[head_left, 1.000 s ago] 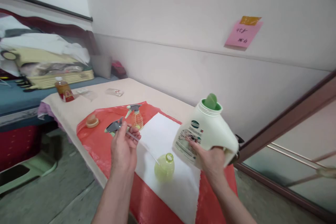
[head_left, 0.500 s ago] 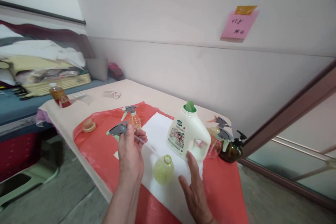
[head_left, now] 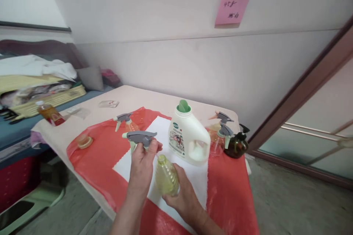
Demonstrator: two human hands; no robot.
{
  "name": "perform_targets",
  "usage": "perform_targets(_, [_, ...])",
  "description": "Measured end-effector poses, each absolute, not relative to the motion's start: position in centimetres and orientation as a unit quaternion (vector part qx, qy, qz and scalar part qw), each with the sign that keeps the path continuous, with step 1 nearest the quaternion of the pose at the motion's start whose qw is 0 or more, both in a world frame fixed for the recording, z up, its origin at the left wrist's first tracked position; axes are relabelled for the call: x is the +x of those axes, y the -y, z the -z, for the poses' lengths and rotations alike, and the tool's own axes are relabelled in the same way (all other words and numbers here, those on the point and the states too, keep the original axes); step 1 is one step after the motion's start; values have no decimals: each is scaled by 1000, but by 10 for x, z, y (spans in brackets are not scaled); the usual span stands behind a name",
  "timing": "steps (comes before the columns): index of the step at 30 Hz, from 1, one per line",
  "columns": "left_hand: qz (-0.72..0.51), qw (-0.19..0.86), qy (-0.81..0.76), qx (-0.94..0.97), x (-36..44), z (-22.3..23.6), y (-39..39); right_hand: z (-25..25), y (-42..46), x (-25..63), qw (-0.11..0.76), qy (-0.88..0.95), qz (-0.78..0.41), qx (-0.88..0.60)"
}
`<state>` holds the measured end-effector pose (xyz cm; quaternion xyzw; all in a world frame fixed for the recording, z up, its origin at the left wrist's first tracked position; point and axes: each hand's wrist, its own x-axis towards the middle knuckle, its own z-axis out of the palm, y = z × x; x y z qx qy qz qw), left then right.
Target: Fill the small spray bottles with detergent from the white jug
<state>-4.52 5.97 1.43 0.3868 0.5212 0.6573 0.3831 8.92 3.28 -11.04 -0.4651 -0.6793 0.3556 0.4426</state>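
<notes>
Pinched in my left hand is a grey spray trigger head with a pale green nozzle pointing left. My right hand wraps around a yellow-green clear bottle, which is tilted with its open neck up and leaning left. The neck is just right of and below my left fingers; the trigger's tube is mostly hidden there. Behind the bottle stands a big white detergent jug with a green spout, on a white cloth. An orange spray bottle stands behind my left hand.
Red plastic sheeting covers part of the table. On the right are a reddish spray bottle and a dark pump bottle. At left lie a round lid and an amber drink bottle. A wall bounds the back.
My right hand has closed on the yellow-green bottle and tilted it from upright. My left hand has turned the spray trigger head so it sits above and left of the bottle's neck.
</notes>
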Motion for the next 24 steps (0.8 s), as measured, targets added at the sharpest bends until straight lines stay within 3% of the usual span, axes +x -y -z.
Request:
perform_targets(7, [-659, 508, -455, 319, -32, -12, -57, 92, -27, 102, 532, 669, -252, -453])
perform_targets(12, [-667, 571, -391, 275, -23, -11, -55, 77, -25, 110, 543, 688, -138, -461])
perform_targets(16, [-668, 580, -386, 263, -17, -12, -53, 68, -24, 113, 552, 686, -118, -459])
perform_targets(20, [-667, 562, -409, 268, -15, -10, -54, 67, -22, 114, 567, 658, -184, -460])
perform_targets(24, [-664, 550, -430, 268, -17, -8, -57, 68, -20, 114, 561, 536, -460, -431])
